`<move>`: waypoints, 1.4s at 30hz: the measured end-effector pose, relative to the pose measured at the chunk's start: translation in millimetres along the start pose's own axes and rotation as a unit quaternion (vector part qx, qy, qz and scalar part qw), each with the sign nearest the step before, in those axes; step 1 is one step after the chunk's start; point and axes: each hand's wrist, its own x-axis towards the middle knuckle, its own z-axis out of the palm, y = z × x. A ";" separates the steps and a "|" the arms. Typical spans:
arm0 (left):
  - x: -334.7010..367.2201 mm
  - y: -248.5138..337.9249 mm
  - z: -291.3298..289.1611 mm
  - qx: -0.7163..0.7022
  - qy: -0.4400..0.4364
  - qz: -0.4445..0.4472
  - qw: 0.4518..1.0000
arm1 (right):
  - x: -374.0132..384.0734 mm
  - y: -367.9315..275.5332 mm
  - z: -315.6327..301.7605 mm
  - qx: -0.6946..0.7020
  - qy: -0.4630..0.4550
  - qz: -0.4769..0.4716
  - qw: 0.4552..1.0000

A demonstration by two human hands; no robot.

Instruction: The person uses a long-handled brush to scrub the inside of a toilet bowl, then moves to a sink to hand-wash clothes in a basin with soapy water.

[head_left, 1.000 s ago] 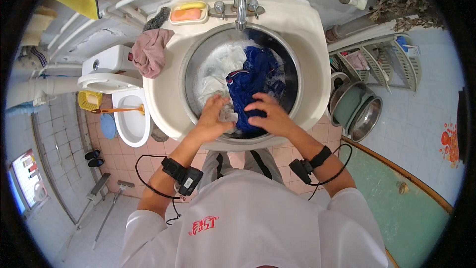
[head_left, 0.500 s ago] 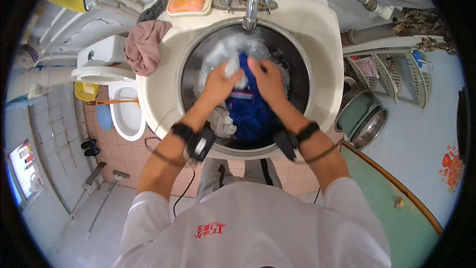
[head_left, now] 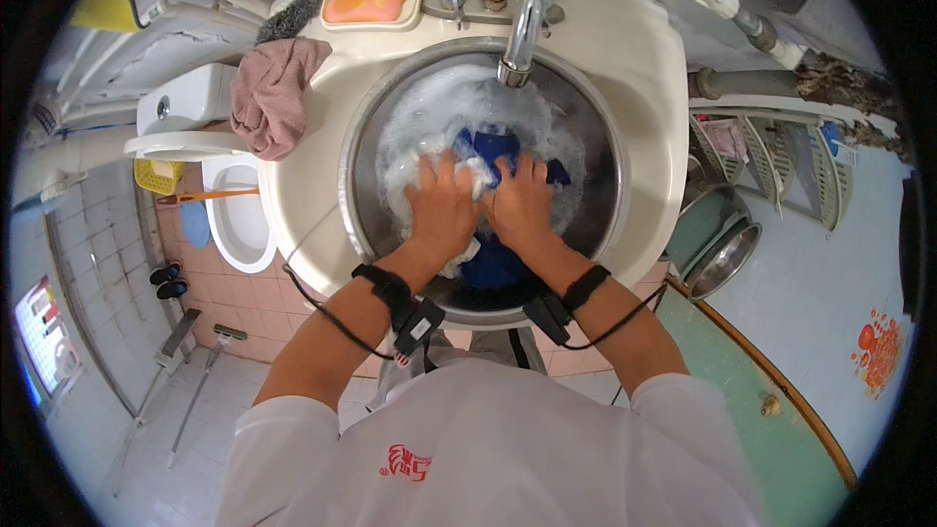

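Observation:
Both my hands are down in the round metal basin (head_left: pixel 351 205), side by side over wet laundry and white suds (head_left: pixel 439 107). With fingers spread, my left hand (head_left: pixel 444 210) presses on a soaked white cloth (head_left: pixel 476 174). Just beside it, my right hand (head_left: pixel 519 205) pushes down on a dark blue garment (head_left: pixel 496 148), its fingers also apart. More of the blue fabric shows below my wrists. Suds and cloth partly hide my fingertips. A black strap with a small dark box sits on each wrist.
A chrome faucet (head_left: pixel 520 39) hangs over the basin's far side. On the cream washstand (head_left: pixel 644 137) are a soap dish (head_left: pixel 415 15) with orange and yellow bars and a dusty-pink cloth (head_left: pixel 276 98). A toilet (head_left: pixel 239 220) stands left; metal bowls (head_left: pixel 727 259) are at right.
My hands have gone from being raised with the blue garment and white cloth between them to pressing lower, fingers spread. The garment's upper part has sunk into the suds. The view has shifted slightly.

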 end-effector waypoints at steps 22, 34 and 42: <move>-70.8 5.9 -42.0 -0.064 -0.030 0.046 0.996 | -77.8 -5.8 -36.4 0.029 0.067 -0.082 0.994; 45.4 -14.7 14.5 0.103 -0.026 0.001 0.994 | 42.4 2.6 -12.2 -0.048 -0.054 0.017 0.997; 77.3 -89.9 6.3 -0.285 0.002 -0.136 0.949 | 61.1 -7.5 -60.9 0.258 0.032 0.035 0.965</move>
